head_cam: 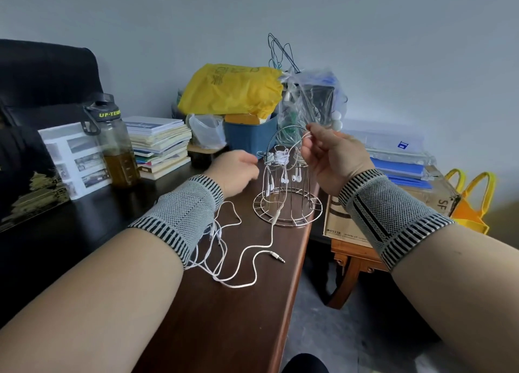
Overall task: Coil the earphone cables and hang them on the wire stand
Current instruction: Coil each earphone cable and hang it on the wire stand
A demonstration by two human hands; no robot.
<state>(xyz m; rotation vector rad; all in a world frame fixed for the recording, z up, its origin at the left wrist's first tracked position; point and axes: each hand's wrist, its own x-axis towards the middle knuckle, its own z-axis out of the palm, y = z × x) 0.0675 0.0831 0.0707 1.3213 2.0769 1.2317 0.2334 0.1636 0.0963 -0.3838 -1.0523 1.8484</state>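
Near the right edge of the dark wooden bench, a wire stand with a round base and an arched top is set upright. Several coiled earphone cables are hung on its upper ring, and white earbuds are seen dangling inside the frame. The right hand is raised beside the arch of the stand, and a thin white cable is pinched between its thumb and fingers close to the wire. The left hand is held low on the other side of the stand, its fingers curled; whether a cable is gripped in it cannot be told, as it is blurred. The two hands are kept apart, with the stand between them. Knitted wrist bands are worn on both forearms. Loose white cables are spread over the bench below the left wrist, and one jack plug is laid near the bench edge. Farther back, a water bottle, a stack of books, a yellow bag and a blue container are seen.
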